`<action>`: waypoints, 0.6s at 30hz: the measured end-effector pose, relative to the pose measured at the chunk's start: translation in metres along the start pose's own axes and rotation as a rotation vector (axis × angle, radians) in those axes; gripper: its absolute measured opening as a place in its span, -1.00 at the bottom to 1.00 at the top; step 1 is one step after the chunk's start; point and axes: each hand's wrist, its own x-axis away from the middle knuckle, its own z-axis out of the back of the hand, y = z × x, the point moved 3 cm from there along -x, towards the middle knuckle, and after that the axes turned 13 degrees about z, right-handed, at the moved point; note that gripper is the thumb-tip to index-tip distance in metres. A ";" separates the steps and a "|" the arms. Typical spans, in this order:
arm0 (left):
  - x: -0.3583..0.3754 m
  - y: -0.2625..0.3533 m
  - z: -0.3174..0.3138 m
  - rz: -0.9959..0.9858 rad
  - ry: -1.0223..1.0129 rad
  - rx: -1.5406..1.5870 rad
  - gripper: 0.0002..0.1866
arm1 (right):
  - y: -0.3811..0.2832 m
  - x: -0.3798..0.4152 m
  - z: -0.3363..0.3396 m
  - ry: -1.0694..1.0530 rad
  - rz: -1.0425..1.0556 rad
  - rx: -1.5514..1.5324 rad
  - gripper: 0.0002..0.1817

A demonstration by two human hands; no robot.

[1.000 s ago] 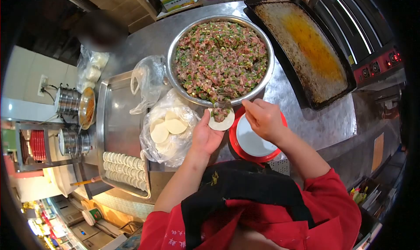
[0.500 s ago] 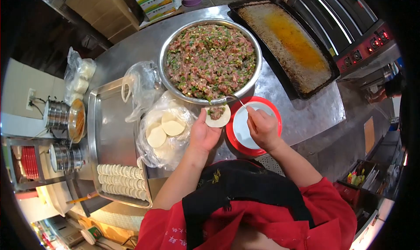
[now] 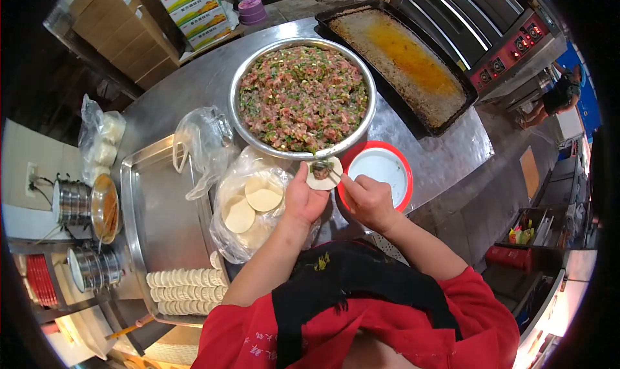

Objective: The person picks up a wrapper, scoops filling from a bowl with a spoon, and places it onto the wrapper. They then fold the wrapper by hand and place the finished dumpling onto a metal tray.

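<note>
My left hand (image 3: pixel 306 198) holds a round dumpling wrapper (image 3: pixel 332 181) by its edge, just below the front rim of the big steel bowl. A small lump of meat filling lies on the wrapper. My right hand (image 3: pixel 369 201) grips a spoon (image 3: pixel 328 169) whose bowl presses on that filling. The steel bowl (image 3: pixel 234 104) is heaped with minced meat and chopped greens. Left of my left hand, several loose wrappers (image 3: pixel 264 193) rest on a clear plastic bag (image 3: pixel 226 240). Partly behind my right hand stands a red-rimmed white basin (image 3: pixel 408 188).
A steel tray (image 3: pixel 148 194) at left carries rows of folded dumplings (image 3: pixel 187 293). A black baking pan (image 3: pixel 413 59) with oily residue sits at the far right of the table. Bagged wrapper stacks (image 3: pixel 106 140) lie at far left. Another person (image 3: pixel 560 92) is in the right background.
My right hand has moved left and down, bringing the spoon from the steel bowl's rim onto the filling in the wrapper. The camera view has shifted, and a person now shows at far right.
</note>
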 end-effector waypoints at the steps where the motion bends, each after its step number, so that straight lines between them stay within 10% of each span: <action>1: 0.001 0.002 0.002 0.009 -0.002 0.001 -0.50 | -0.002 -0.001 -0.001 -0.004 -0.005 0.007 -0.69; 18: 0.021 0.008 -0.004 0.185 -0.117 -0.067 -0.52 | -0.023 -0.001 0.011 -0.098 -0.009 0.082 -0.68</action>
